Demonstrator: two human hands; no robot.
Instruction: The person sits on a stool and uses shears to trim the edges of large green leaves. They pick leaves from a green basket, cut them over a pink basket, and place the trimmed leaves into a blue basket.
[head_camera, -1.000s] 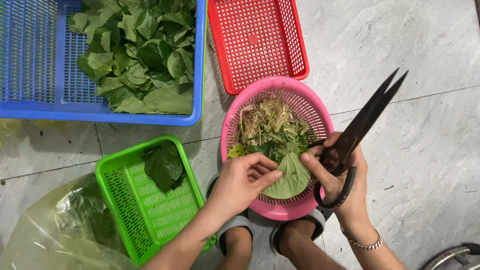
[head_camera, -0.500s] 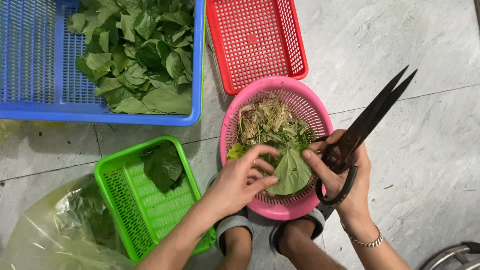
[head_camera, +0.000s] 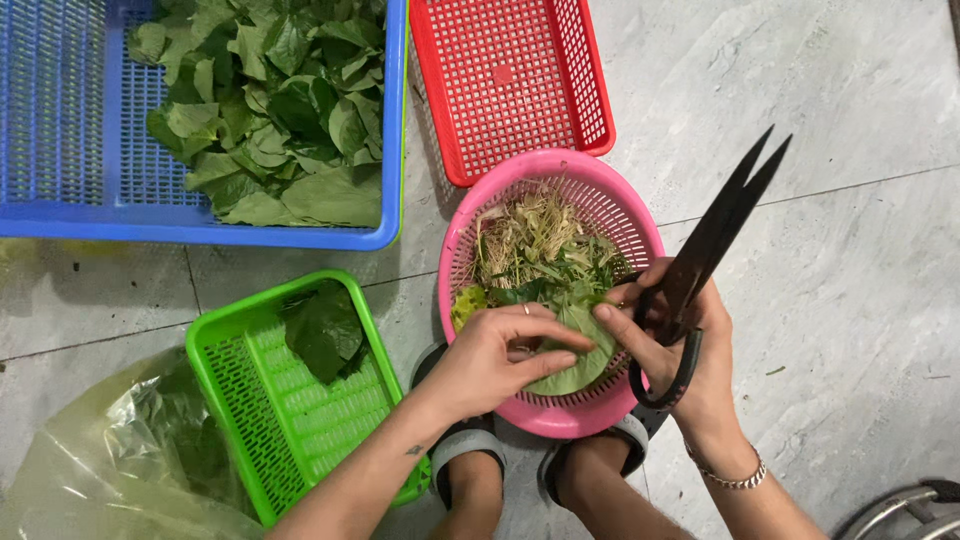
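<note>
My left hand (head_camera: 495, 355) pinches a green leaf (head_camera: 578, 350) over the pink basket (head_camera: 455, 250); my right hand (head_camera: 680, 345) grips black scissors (head_camera: 720, 225), fingertips also on the leaf. A loose pinch could drop it among the trimmings.

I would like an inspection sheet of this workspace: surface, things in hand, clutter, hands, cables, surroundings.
Surface: grey tiled floor, a few small scraps on it.
Things in hand: green leaf held over the pink basket, which contains stems and leaf trimmings; black scissors, blades closed, pointing up.
Clutter: blue crate with a leaf pile; empty red basket; green basket with one dark leaf; plastic bag of leaves.
Hands: left hand grips the leaf; right hand holds the scissors and touches the leaf.
Cables: nothing seen.
Surroundings: metal object at the lower right corner, unclear.
</note>
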